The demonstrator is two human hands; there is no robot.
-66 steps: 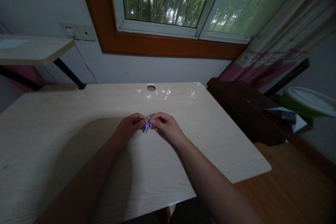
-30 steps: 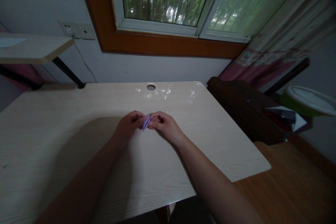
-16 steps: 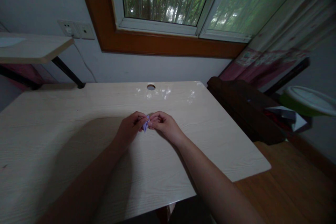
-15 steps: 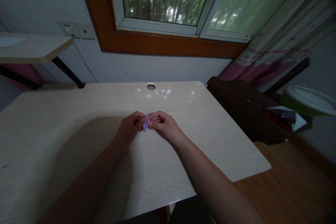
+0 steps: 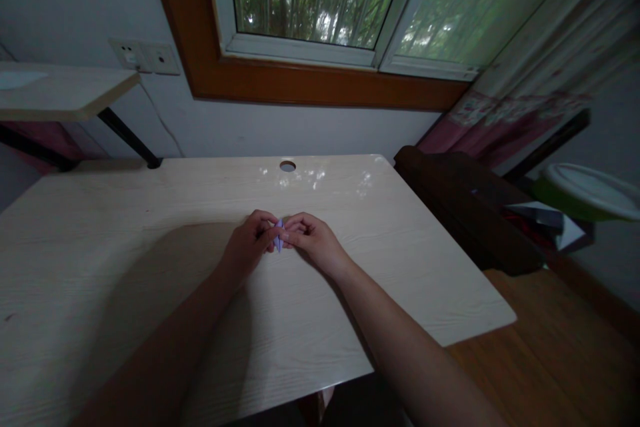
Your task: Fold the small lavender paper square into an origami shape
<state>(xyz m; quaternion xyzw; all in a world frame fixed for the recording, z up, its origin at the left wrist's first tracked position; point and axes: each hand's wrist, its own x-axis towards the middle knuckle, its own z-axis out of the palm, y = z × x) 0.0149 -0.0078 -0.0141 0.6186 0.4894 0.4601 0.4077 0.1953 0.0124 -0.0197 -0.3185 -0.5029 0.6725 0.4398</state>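
Observation:
A small folded piece of purple paper (image 5: 279, 242) is pinched between the fingertips of both hands over the middle of a pale wooden desk (image 5: 150, 267). My left hand (image 5: 249, 245) grips it from the left with fingers curled. My right hand (image 5: 311, 242) grips it from the right, fingers curled as well. Only a sliver of the paper shows between the fingers; most of it is hidden.
A round cable hole (image 5: 287, 165) lies at the desk's far edge. A raised shelf (image 5: 60, 90) sits at the far left under a wall socket (image 5: 145, 57). A dark chair (image 5: 465, 207) and a green-and-white lidded container (image 5: 590, 192) stand to the right.
The two hands have closed in on the purple paper, so less of it shows than before. The hands have stayed at the same spot on the desk.

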